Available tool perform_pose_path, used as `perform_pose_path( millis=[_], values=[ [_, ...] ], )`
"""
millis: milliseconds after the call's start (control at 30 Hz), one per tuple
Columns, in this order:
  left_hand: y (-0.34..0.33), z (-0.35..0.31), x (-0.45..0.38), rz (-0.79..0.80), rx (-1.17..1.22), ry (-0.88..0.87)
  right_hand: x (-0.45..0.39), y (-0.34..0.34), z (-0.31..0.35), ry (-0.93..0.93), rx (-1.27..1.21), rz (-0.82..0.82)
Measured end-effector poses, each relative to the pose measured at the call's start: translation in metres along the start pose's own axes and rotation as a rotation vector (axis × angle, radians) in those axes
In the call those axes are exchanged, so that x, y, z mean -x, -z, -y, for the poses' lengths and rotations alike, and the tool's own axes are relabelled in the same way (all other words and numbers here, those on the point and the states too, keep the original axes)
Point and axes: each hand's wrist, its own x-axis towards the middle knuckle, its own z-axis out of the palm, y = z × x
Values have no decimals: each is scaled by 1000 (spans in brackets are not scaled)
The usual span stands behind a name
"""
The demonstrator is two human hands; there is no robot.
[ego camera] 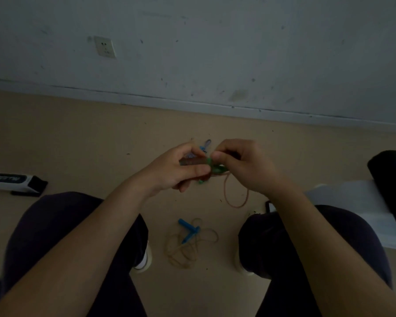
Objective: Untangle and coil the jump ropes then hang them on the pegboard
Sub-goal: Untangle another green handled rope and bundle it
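Observation:
My left hand point(176, 170) and my right hand point(242, 165) meet above the floor and both grip a jump rope with green handles point(216, 168). Its reddish-tan cord point(236, 195) hangs in a loop below my right hand. A second rope with blue handles point(189, 229) lies on the floor between my knees, its tan cord point(188, 250) in a loose tangle. A small blue and white piece point(205, 145) shows on the floor just beyond my fingers, mostly hidden. No pegboard is in view.
A white and black box point(14, 183) lies on the floor at the left. A black object point(391, 179) rests over white sheets point(352, 207) at the right. A grey wall with a socket point(104, 46) runs across the back. My knees frame the floor space.

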Motion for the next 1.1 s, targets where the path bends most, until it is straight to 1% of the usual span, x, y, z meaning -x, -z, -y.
perform_pose_path(
  millis=[133, 300, 500, 667, 733, 800, 867, 967, 1100],
  values=[
    [-1, -3, 0, 117, 20, -5, 0, 3, -4, 40, 39, -62],
    [-3, -1, 0, 141, -7, -18, -1, -1, -6, -18, -7, -30],
    [-9, 2, 1, 16, -40, -24, -4, -4, -10, -108, -79, -11],
    [-7, 5, 1, -32, -31, -74, -5, -7, -14, -128, -154, -19],
    [-9, 6, 2, -56, -18, -88, -5, -8, -16, -158, -230, -46],
    [-11, 5, 2, -63, -26, -91, -5, -10, -17, -147, -291, -48],
    [-9, 6, 2, -61, -32, -88, -6, -13, -18, -125, -272, -43],
    [-9, 8, 1, -70, -32, -112, -7, -18, -20, -184, -299, -52],
    [-12, 11, -2, -176, -27, -96, -6, -22, -17, -248, -444, -55]
  ],
)
